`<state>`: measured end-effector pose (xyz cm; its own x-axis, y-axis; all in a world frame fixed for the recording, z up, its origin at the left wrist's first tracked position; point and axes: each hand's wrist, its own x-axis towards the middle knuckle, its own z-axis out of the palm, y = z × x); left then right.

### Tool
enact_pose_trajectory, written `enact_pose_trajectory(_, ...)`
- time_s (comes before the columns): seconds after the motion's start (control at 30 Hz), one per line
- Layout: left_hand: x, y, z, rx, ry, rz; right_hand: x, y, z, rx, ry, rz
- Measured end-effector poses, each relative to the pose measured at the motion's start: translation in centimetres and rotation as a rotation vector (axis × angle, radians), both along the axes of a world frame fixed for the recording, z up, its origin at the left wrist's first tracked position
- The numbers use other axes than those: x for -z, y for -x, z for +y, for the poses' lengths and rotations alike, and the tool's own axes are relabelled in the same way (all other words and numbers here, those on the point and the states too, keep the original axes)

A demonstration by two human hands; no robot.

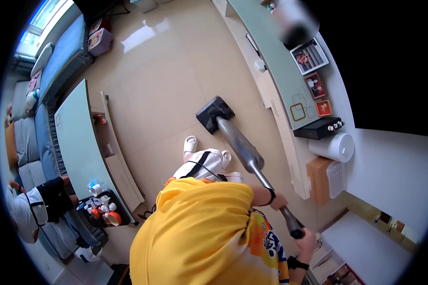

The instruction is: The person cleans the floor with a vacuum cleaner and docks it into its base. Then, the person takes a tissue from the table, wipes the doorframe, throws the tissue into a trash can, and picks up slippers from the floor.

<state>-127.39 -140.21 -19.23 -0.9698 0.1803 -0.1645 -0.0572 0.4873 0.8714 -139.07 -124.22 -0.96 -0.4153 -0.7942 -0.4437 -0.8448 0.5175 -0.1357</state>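
Note:
A grey floor cleaner [242, 147] slants across the floor, its dark flat head [215, 115] resting on the beige tiles in front of my feet. My left hand [278, 201], below a black wristband, is closed round its shaft. Farther back, at the dark end of the handle, my right hand [307, 240] has its fingers wrapped round the grip. White slippers [190, 143] show beyond my yellow shirt.
Left of the cleaner stands a glass-topped table [73, 137] with a tray of cups; a person [43, 202] is by the blue sofa [64, 57]. A long cabinet [271, 61] and a cardboard box [318, 180] line the right.

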Motion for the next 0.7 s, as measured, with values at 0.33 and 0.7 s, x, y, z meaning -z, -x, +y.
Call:
enact_pose_trajectory(0.33,-4.2,3.8,4.2,0.084,-0.092,0.118,-8.4,0.0,1.3,0.099,-0.183,0.070)
enact_pose_trajectory(0.7,-2.7,-9.8,-12.8,-0.256,0.100,0.079,-4.2,-9.8,-15.7,-0.062,-0.079,0.035)
